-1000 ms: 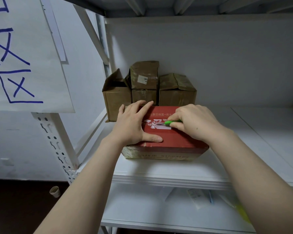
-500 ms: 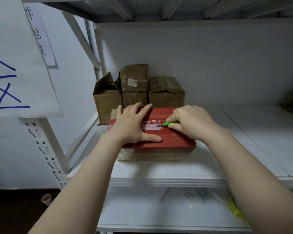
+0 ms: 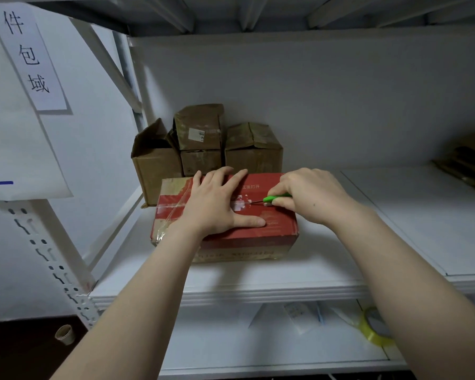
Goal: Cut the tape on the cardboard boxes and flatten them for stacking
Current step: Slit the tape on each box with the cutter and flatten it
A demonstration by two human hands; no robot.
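A red cardboard box (image 3: 274, 229) with clear tape along its top seam lies on the white shelf (image 3: 258, 281). My left hand (image 3: 217, 204) presses flat on the box's top, fingers spread. My right hand (image 3: 310, 196) grips a green-handled cutter (image 3: 274, 199); its thin blade tip touches the taped seam in the middle of the top, just right of my left hand. Most of the cutter's handle is hidden inside my fist.
Three brown cardboard boxes (image 3: 203, 149) stand against the back wall behind the red box, the left one with open flaps. Flattened cardboard (image 3: 469, 163) lies at the far right. A yellow tape roll (image 3: 373, 329) sits on the lower shelf. Paper signs (image 3: 30, 58) hang at left.
The cutter blade has slid a little rightward along the seam with my right hand. My left hand has stayed pressed on the box. The camera has turned to the left.
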